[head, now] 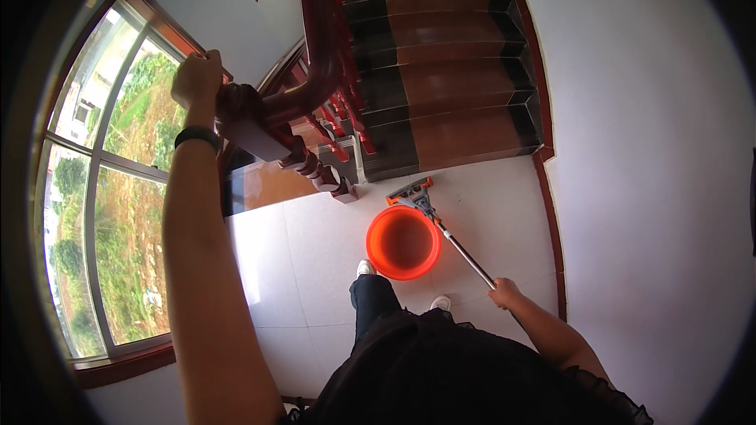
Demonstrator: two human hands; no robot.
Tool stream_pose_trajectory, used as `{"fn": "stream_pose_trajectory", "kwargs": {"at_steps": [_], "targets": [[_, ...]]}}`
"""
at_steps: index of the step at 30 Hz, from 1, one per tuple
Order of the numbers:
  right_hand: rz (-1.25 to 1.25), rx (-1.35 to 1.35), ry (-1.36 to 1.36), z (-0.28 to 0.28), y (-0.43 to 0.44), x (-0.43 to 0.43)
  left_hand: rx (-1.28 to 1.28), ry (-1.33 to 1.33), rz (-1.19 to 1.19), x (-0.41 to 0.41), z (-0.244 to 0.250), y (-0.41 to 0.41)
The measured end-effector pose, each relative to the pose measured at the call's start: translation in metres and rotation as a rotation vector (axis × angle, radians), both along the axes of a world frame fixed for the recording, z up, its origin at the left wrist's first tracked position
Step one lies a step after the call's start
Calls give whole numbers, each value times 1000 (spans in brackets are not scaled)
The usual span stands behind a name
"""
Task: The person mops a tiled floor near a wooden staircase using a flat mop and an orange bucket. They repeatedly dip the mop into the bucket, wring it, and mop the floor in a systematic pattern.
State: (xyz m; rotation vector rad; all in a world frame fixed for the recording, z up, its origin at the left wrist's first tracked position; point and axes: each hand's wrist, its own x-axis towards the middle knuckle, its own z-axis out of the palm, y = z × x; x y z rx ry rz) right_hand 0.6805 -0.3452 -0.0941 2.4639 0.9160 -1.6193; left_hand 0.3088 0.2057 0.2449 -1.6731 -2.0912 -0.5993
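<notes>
My right hand (504,294) is closed around the metal handle of a sponge mop (469,257). The mop's grey and orange head (417,195) lies at the far right rim of a red plastic bucket (404,242), which stands on the floor in front of my feet. Raised at the left, my left hand (198,79) is beside the top of a dark red wooden newel post (251,130); its fingers are curled, and whether they hold anything is hidden. A dark band circles my left wrist.
Tiled stairs (455,82) meet the pale tile floor (331,260) beyond the bucket. A dark red banister (319,65) runs along their left side. A framed window (118,177) is at the left, and a white wall (638,189) with dark red skirting at the right.
</notes>
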Motion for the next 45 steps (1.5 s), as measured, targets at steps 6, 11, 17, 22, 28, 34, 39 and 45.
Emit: {"fn": "stream_pose_trajectory", "kwargs": {"at_steps": [6, 11, 17, 22, 28, 34, 39, 45], "targets": [[4, -11, 35, -1, 0, 10, -28, -35, -4, 4, 5, -7], [-36, -17, 60, 0, 0, 14, -30, -28, -4, 3, 5, -5], [-268, 19, 129, 13, -14, 18, -62, -31, -7, 4, 5, -5], [-299, 63, 100, 23, -44, 23, -51, -40, -17, 7, 8, -11], [-329, 80, 66, 19, -74, 22, -37, -48, -22, 7, 8, -12], [-381, 53, 36, 32, -99, 19, -40, -45, -33, 4, 7, -9], [-293, 62, -26, 43, -108, 22, -48, -49, -27, 3, 6, -8], [-37, 168, -129, 56, -113, 35, -56, -57, -24, 2, 5, -8]]}}
